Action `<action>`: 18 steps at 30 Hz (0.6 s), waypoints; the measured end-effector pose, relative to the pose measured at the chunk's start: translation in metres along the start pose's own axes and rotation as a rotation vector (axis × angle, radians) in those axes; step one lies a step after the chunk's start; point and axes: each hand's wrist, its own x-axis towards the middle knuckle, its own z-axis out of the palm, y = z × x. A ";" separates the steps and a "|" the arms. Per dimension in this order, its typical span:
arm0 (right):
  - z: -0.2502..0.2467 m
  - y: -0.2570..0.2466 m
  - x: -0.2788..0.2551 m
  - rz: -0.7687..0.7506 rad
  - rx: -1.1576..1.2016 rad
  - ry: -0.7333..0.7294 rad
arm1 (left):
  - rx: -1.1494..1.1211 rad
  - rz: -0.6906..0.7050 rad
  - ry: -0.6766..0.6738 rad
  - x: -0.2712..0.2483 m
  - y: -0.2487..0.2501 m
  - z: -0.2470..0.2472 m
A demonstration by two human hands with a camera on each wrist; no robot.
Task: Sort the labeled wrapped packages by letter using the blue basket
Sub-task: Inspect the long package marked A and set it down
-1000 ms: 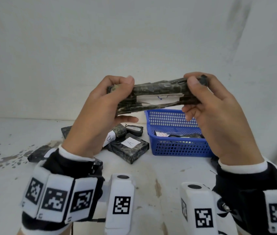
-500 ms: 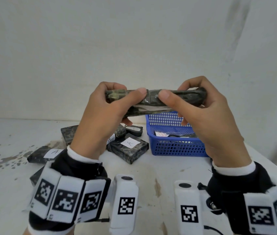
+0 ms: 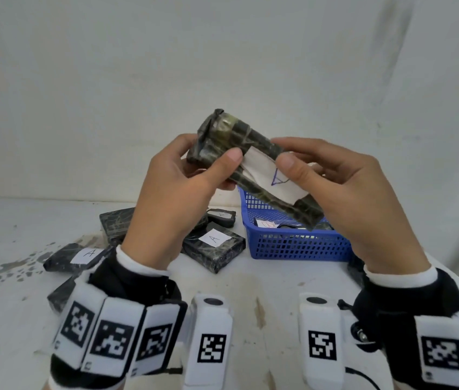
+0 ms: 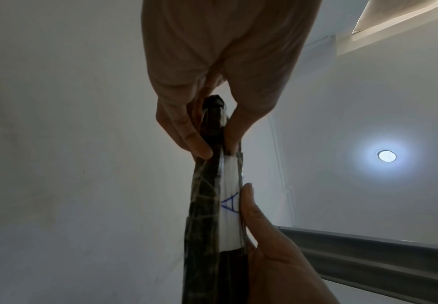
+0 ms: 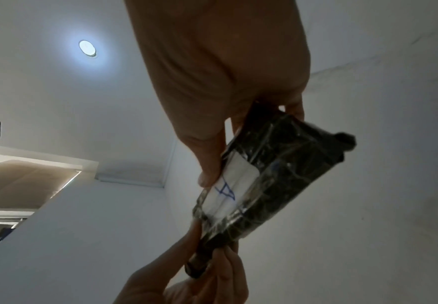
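I hold a long package (image 3: 253, 167) in dark camouflage wrap up in front of me with both hands. Its white label with a blue letter A faces me. My left hand (image 3: 211, 157) pinches its raised upper left end, thumb in front and fingers behind. My right hand (image 3: 284, 153) grips the lower right half, with the thumb on the label's edge. The left wrist view shows the package (image 4: 207, 205) edge-on, and the right wrist view shows the package (image 5: 277, 174) with its label. The blue basket (image 3: 301, 246) stands on the table behind my right hand, with at least one labeled package (image 3: 264, 224) inside.
Several dark wrapped packages lie on the white table (image 3: 264, 282) left of the basket. One labeled A (image 3: 214, 246) is beside the basket, another labeled A (image 3: 82, 256) lies further left, and a small one (image 3: 221, 216) sits behind. White walls close the back and right.
The package was level and edge-on to me. Both hands turned it, so its left end tilts up and the A label faces me. My right thumb moved onto the label.
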 end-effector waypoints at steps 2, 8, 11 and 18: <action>-0.001 0.003 0.001 -0.004 -0.020 0.011 | -0.017 -0.023 -0.016 0.000 0.000 0.000; 0.004 0.001 0.001 -0.077 -0.055 -0.035 | -0.045 -0.041 -0.071 -0.001 -0.003 0.000; 0.007 0.003 0.001 -0.077 -0.051 -0.032 | -0.025 -0.013 -0.081 -0.002 -0.004 0.001; 0.016 -0.005 -0.002 0.064 0.111 -0.041 | 0.008 0.074 -0.165 -0.004 -0.001 0.003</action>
